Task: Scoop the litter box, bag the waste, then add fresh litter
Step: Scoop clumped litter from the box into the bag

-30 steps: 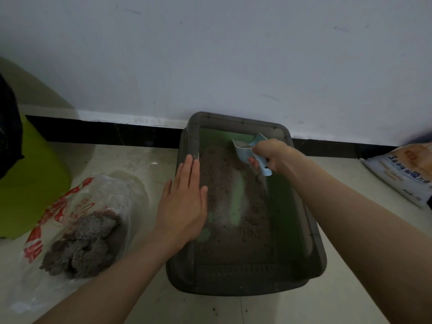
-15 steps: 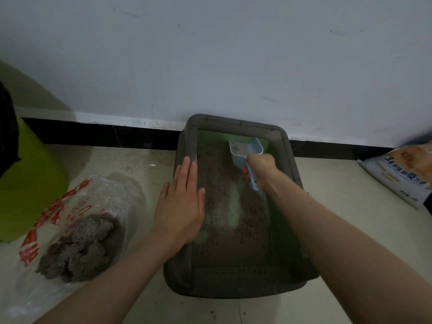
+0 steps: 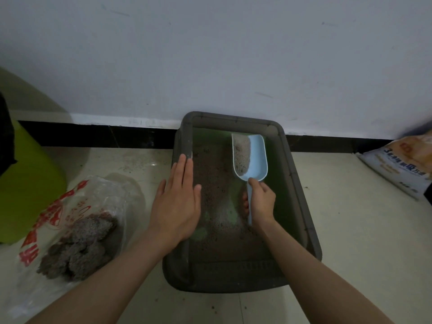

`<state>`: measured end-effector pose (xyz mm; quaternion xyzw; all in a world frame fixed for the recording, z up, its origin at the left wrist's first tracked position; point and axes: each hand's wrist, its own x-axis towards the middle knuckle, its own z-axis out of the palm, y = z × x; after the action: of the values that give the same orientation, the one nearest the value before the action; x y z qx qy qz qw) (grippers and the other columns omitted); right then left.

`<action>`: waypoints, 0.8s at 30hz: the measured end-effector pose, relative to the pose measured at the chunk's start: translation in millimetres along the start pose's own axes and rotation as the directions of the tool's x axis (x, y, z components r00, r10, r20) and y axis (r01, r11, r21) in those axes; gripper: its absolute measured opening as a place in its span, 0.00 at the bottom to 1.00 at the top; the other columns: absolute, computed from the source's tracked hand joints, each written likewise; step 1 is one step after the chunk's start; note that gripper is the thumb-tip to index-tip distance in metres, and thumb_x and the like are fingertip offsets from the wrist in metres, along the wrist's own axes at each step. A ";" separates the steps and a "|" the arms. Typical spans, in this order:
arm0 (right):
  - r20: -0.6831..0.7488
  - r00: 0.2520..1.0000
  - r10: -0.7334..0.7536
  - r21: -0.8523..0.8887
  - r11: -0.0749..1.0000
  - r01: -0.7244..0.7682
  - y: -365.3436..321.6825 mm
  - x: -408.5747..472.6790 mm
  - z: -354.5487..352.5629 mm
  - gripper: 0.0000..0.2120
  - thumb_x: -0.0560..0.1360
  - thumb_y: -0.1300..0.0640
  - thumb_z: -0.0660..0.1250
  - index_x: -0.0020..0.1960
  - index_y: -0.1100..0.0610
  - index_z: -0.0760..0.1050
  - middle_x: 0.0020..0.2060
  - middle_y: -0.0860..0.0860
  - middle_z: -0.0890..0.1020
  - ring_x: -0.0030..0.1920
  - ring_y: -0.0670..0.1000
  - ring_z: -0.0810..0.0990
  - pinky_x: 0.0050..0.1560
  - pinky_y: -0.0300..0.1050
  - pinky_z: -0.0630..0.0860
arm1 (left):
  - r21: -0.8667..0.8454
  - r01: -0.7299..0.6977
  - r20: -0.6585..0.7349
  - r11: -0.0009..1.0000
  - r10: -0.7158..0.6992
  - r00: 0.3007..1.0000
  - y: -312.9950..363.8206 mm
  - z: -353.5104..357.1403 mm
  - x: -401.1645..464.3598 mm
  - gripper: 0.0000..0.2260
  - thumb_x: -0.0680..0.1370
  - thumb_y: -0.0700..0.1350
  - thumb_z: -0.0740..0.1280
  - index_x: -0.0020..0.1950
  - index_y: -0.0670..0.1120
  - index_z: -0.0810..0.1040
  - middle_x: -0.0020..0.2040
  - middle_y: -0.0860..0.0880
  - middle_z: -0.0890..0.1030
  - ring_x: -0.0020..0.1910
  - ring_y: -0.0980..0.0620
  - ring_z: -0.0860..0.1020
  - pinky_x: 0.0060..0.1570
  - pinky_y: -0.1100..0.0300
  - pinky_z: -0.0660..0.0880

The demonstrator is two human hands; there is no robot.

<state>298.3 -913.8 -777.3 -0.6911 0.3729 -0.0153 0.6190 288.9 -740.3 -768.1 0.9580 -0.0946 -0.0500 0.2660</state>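
1. A dark litter box (image 3: 301, 202) sits on the floor against the wall; the left hand (image 3: 177, 204) lies flat, fingers straight, on its left rim.
2. The right hand (image 3: 261, 199) grips a blue scoop (image 3: 253, 157), loaded with litter, near the box's far end.
3. Left of the box, a plastic bag (image 3: 93, 206) already holds clumps, so scooping looks well along.
4. A litter sack (image 3: 402, 164) lies at the floor's right edge; refilling remains.
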 end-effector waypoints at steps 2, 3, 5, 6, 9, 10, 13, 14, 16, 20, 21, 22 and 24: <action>0.000 1.000 -0.011 0.030 0.999 0.011 4.2 -3.1 -3.8 0.09 0.79 0.56 0.59 0.40 0.57 0.71 0.27 0.53 0.69 0.25 0.48 0.66 0.24 0.40 0.61 | 0.008 0.000 0.002 1.000 0.000 1.000 0.3 -0.5 0.3 0.26 0.81 0.52 0.45 0.76 0.47 0.38 0.76 0.51 0.37 0.76 0.52 0.47 0.73 0.50 0.54; 0.008 1.000 -0.015 0.037 0.999 0.015 4.8 -4.6 -4.7 0.09 0.79 0.56 0.59 0.40 0.57 0.71 0.27 0.53 0.69 0.25 0.48 0.66 0.24 0.40 0.61 | 0.012 0.001 0.003 1.000 -0.001 1.000 0.3 -0.8 0.0 0.26 0.81 0.52 0.45 0.76 0.47 0.38 0.76 0.51 0.37 0.76 0.52 0.47 0.73 0.50 0.54; 0.031 0.999 -0.029 0.038 0.999 0.028 4.4 -6.8 -5.1 0.10 0.79 0.56 0.60 0.40 0.57 0.72 0.27 0.53 0.70 0.25 0.48 0.66 0.24 0.40 0.62 | 0.017 0.005 0.001 1.000 -0.005 1.000 0.0 -1.2 -0.5 0.26 0.81 0.52 0.45 0.76 0.47 0.38 0.76 0.51 0.37 0.76 0.52 0.47 0.73 0.50 0.54; 0.052 0.998 -0.035 0.023 0.999 0.034 4.2 -7.7 -5.2 0.10 0.79 0.56 0.60 0.39 0.58 0.71 0.27 0.52 0.70 0.24 0.48 0.66 0.24 0.39 0.62 | 0.015 0.007 -0.001 1.000 -0.007 1.000 -0.1 -1.2 -0.4 0.26 0.81 0.52 0.45 0.76 0.47 0.38 0.76 0.51 0.37 0.76 0.52 0.47 0.73 0.50 0.54; 0.115 0.993 -0.036 -0.070 0.997 0.045 5.4 -14.4 -7.2 0.11 0.79 0.56 0.61 0.38 0.58 0.71 0.27 0.52 0.70 0.24 0.47 0.67 0.23 0.39 0.62 | 0.013 0.011 0.000 1.000 -0.011 1.000 0.0 -1.1 -0.5 0.26 0.81 0.52 0.45 0.76 0.47 0.39 0.76 0.51 0.38 0.76 0.52 0.47 0.73 0.49 0.55; 0.130 0.991 -0.041 -0.089 0.995 0.053 5.1 -18.4 -8.7 0.11 0.79 0.56 0.61 0.38 0.58 0.71 0.26 0.52 0.71 0.24 0.47 0.67 0.23 0.39 0.63 | 0.015 0.013 0.001 1.000 -0.013 1.000 0.1 -1.1 -0.6 0.26 0.81 0.52 0.45 0.76 0.47 0.40 0.77 0.50 0.38 0.76 0.51 0.48 0.73 0.49 0.55; 0.148 0.987 -0.066 -0.122 0.989 0.084 0.1 -32.9 -13.4 0.12 0.79 0.56 0.61 0.37 0.58 0.70 0.27 0.52 0.71 0.24 0.48 0.67 0.22 0.39 0.62 | 0.036 -0.004 0.038 0.999 0.003 0.999 -1.0 -3.6 0.0 0.27 0.81 0.53 0.47 0.76 0.46 0.40 0.77 0.49 0.39 0.76 0.50 0.46 0.74 0.50 0.51; 0.151 0.986 -0.076 -0.130 0.987 0.096 -3.3 -38.5 -14.8 0.12 0.79 0.56 0.61 0.37 0.58 0.70 0.27 0.53 0.71 0.24 0.48 0.67 0.22 0.39 0.63 | 0.041 -0.016 0.069 0.999 0.013 0.998 -2.9 -5.9 1.2 0.27 0.81 0.53 0.47 0.76 0.45 0.39 0.77 0.48 0.38 0.76 0.51 0.45 0.74 0.50 0.49; 0.164 0.982 -0.096 -0.125 0.985 0.118 -12.0 -51.1 -15.9 0.13 0.78 0.55 0.61 0.36 0.58 0.70 0.27 0.53 0.71 0.25 0.49 0.67 0.24 0.40 0.63 | 0.059 -0.047 0.158 0.997 0.038 0.987 -9.9 -14.4 4.3 0.27 0.81 0.54 0.46 0.76 0.45 0.38 0.76 0.48 0.37 0.75 0.52 0.41 0.74 0.51 0.45; 0.216 0.964 -0.151 -0.094 0.980 0.175 -38.4 -86.0 -13.0 0.13 0.78 0.55 0.61 0.37 0.59 0.71 0.25 0.52 0.72 0.23 0.48 0.67 0.24 0.41 0.63 | 0.007 -0.111 0.232 0.994 0.107 0.967 -33.0 -44.1 -3.9 0.26 0.81 0.55 0.47 0.76 0.46 0.47 0.77 0.48 0.44 0.75 0.52 0.42 0.73 0.55 0.44; 0.242 0.956 -0.169 -0.099 0.975 0.197 -44.4 -96.0 -9.8 0.13 0.78 0.55 0.62 0.37 0.59 0.71 0.24 0.52 0.72 0.22 0.48 0.67 0.23 0.40 0.62 | -0.024 -0.138 0.194 0.990 0.140 0.971 -41.2 -51.8 -11.0 0.25 0.81 0.54 0.49 0.76 0.44 0.52 0.77 0.47 0.49 0.76 0.51 0.46 0.72 0.57 0.45; 0.273 0.944 -0.183 -0.102 0.971 0.218 -49.0 -106.4 -5.1 0.14 0.78 0.55 0.62 0.36 0.59 0.71 0.23 0.51 0.72 0.21 0.48 0.66 0.22 0.38 0.62 | -0.045 -0.164 0.131 0.985 0.169 0.977 -50.9 -59.0 -20.3 0.24 0.81 0.52 0.52 0.74 0.42 0.58 0.76 0.44 0.56 0.76 0.49 0.50 0.71 0.59 0.47; 0.346 0.921 -0.179 -0.088 0.971 0.222 -53.4 -129.1 8.2 0.14 0.78 0.55 0.63 0.36 0.60 0.70 0.22 0.51 0.71 0.20 0.48 0.65 0.21 0.36 0.59 | -0.053 -0.147 -0.011 0.988 0.147 0.989 -77.0 -71.6 -43.4 0.22 0.78 0.48 0.56 0.70 0.40 0.67 0.71 0.41 0.66 0.74 0.45 0.58 0.69 0.61 0.51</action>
<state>235.6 -840.3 -676.0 -0.7558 0.1895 0.0625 0.6237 268.8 -630.8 -745.1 0.9412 -0.1626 -0.0294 0.2947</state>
